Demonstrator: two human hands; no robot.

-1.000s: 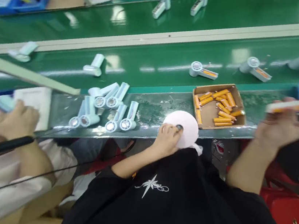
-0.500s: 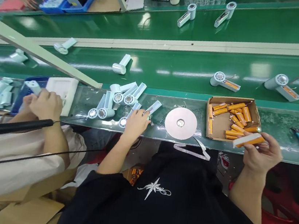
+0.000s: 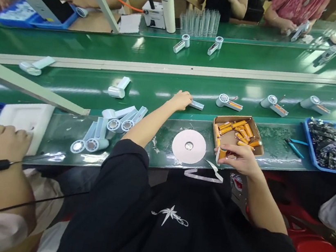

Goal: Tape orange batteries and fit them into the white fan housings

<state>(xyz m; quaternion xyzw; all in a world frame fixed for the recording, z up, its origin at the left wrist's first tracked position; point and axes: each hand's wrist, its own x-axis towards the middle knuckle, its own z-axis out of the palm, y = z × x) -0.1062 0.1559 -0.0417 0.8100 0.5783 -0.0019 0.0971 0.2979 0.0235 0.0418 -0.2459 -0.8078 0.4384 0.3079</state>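
My left hand (image 3: 181, 100) reaches over the green conveyor belt, its fingers closed round a light-blue handheld fan housing (image 3: 197, 105). The housing's handle sticks out to the right; its head is hidden under the fingers. Near the bench's front edge, my right hand (image 3: 241, 158) grips an orange battery (image 3: 222, 154) with a white strip on it. That hand is in front of a cardboard box (image 3: 217, 119) of orange batteries. Between my arms lies a roll of white tape (image 3: 180, 145), its loose end (image 3: 204, 176) hanging over the edge.
More fan housings (image 3: 93, 143) lie on the bench at left. Fans with batteries in their handles (image 3: 234, 106) sit on the belt. Blue pliers (image 3: 295, 149) and a blue tray (image 3: 309, 155) of dark parts are at right. A co-worker's hand (image 3: 4, 143) works at left.
My left hand has gone from the bench to the belt with a fan housing. My right hand, still holding the battery, has moved left to the box's front. The view has shifted.
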